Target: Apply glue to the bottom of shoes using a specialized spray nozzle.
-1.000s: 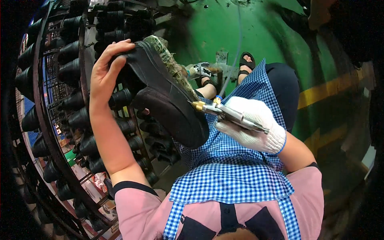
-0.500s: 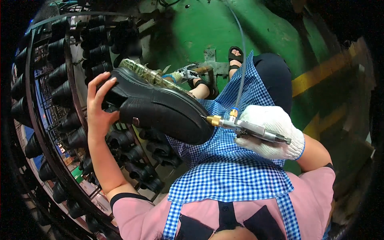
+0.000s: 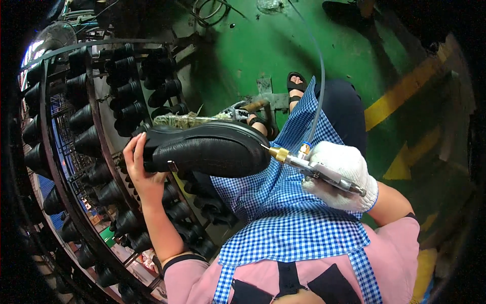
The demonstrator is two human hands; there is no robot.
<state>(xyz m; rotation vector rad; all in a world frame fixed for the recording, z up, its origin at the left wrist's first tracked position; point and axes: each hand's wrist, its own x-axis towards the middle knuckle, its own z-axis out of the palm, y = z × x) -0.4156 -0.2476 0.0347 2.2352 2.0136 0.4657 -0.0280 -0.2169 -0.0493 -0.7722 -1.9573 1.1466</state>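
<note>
A black leather shoe (image 3: 210, 152) lies on its side in the air over my lap, toe to the right, its sole edge up. My left hand (image 3: 142, 175), bare, grips it at the heel end. My right hand (image 3: 339, 175) wears a white knit glove and holds a metal spray gun (image 3: 316, 169) with a brass nozzle. The nozzle tip touches the shoe's toe. A thin hose (image 3: 316, 86) runs up from the gun.
A curved metal rack (image 3: 96, 152) loaded with several black shoe lasts fills the left side. Below is a green floor (image 3: 243, 50) with yellow markings (image 3: 405, 91). My blue checked apron (image 3: 288, 218) and sandalled feet (image 3: 296, 83) are in view.
The shoe has swung from a steep tilt to nearly level and lower. My right hand with the spray gun moved right and down, keeping the nozzle at the toe.
</note>
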